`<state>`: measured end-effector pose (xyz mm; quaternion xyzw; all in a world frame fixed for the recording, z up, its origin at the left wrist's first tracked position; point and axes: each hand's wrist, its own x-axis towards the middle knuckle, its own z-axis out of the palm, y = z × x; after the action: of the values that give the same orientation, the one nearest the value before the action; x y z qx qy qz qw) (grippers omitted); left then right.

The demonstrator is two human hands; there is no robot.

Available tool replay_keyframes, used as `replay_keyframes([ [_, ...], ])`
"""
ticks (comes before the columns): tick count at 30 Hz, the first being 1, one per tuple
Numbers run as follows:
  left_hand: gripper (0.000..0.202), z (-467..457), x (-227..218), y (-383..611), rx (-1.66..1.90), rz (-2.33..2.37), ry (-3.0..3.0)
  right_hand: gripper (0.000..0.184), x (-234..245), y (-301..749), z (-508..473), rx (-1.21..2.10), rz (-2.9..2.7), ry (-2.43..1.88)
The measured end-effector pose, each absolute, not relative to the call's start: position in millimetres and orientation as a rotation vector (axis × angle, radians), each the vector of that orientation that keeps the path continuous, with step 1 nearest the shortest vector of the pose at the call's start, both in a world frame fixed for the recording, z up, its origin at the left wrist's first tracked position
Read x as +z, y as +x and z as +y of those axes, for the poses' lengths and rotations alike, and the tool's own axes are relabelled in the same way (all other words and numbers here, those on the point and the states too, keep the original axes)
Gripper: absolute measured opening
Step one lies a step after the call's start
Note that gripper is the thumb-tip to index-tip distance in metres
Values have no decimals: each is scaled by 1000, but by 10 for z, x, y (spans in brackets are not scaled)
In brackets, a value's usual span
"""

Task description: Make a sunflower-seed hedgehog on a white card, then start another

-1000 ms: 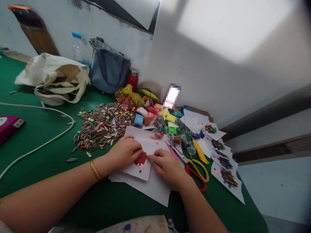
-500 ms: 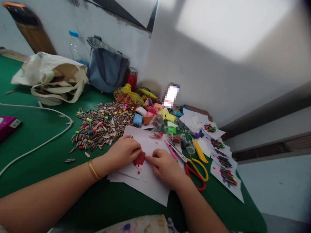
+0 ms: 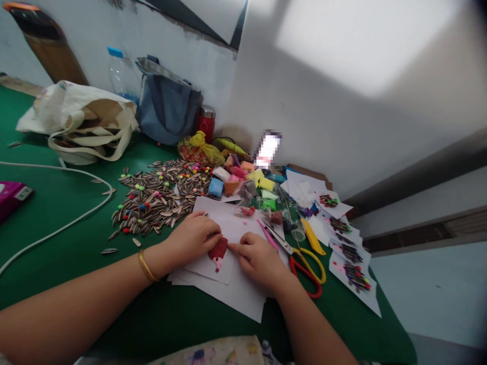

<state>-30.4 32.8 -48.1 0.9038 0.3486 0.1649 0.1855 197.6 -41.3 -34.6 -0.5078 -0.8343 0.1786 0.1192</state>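
A small hedgehog shape of modelling clay (image 3: 218, 249) lies flat on a white sheet of paper (image 3: 215, 274), its body dark red and its pointed face pink with dark dots. My left hand (image 3: 198, 236) rests on the paper with curled fingers closed against the clay's upper left edge. From the other side, my right hand (image 3: 261, 262) reaches in, its index finger stretched out to the clay's right edge and its other fingers bent. Sunflower seeds (image 3: 167, 195) mixed with small coloured balls are heaped beyond my left hand. Scissors (image 3: 300, 258) lie right of my right hand.
Packets of coloured clay (image 3: 232, 187) and a lit phone (image 3: 267, 149) are at the back. A yellow cutter (image 3: 312, 237) and several seed-covered hedgehog cards (image 3: 355, 279) lie right. Bags (image 3: 167, 109) stand along the wall; a white cable (image 3: 76, 218) crosses the left side.
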Motion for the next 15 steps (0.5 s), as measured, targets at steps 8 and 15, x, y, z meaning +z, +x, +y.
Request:
replay_keyframes([
  [8, 19, 319, -448, -306, 442, 991, 2536, 31, -398, 1978, -388, 652, -2163, -1542],
  [15, 19, 314, -448, -297, 436, 999, 2546, 8, -516, 1797, -355, 500, -2113, -1600],
])
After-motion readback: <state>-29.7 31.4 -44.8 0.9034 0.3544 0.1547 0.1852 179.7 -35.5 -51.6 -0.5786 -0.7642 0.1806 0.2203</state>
